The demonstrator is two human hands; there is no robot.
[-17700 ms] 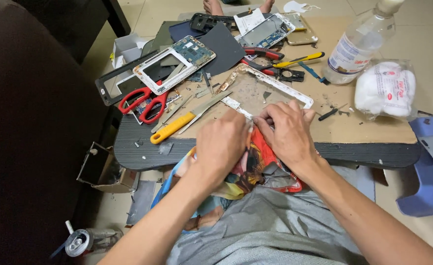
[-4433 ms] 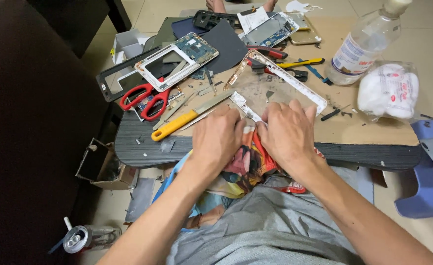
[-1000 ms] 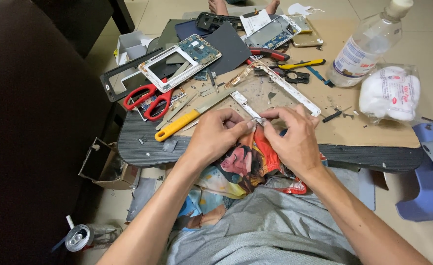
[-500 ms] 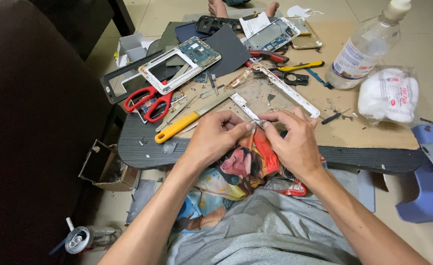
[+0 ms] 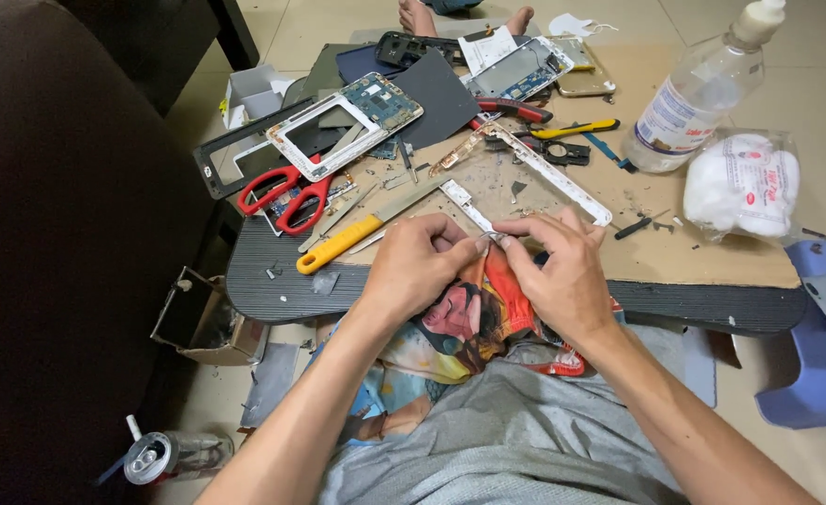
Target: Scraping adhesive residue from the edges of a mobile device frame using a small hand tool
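Head view, looking down over the lap. Both hands meet at the near edge of the surface point(image 5: 712, 304) — a dark board with a cardboard sheet laid on it. The left hand point(image 5: 418, 266) and right hand point(image 5: 563, 276) pinch a small metallic piece point(image 5: 494, 238) between thumb and fingertips; the fingers of both hands are closed narrowly on it, tips almost touching each other. The piece sits at the near end of a thin white frame strip point(image 5: 563, 178) that runs away up the cardboard; whether the two are still joined I cannot tell, the fingers hide the junction.

Handling, as a judgement: the piece looks very light, thin and stiff, probably sharp-edged and easy to bend or drop. A fingertip pinch on its flat faces seems the only usable hold — too small for a full grip. The strip looks springy and brittle, so it should be held close to the point being worked.

Around the hands: a yellow-handled knife point(image 5: 352, 238) just left of the left hand, red scissors point(image 5: 287, 196) beyond it, a white phone frame with circuit board point(image 5: 347, 122), yellow-handled pliers point(image 5: 572, 129), a clear plastic bottle point(image 5: 698, 93) and a bag of cotton point(image 5: 740, 182) to the right. Small chips are scattered over the cardboard.
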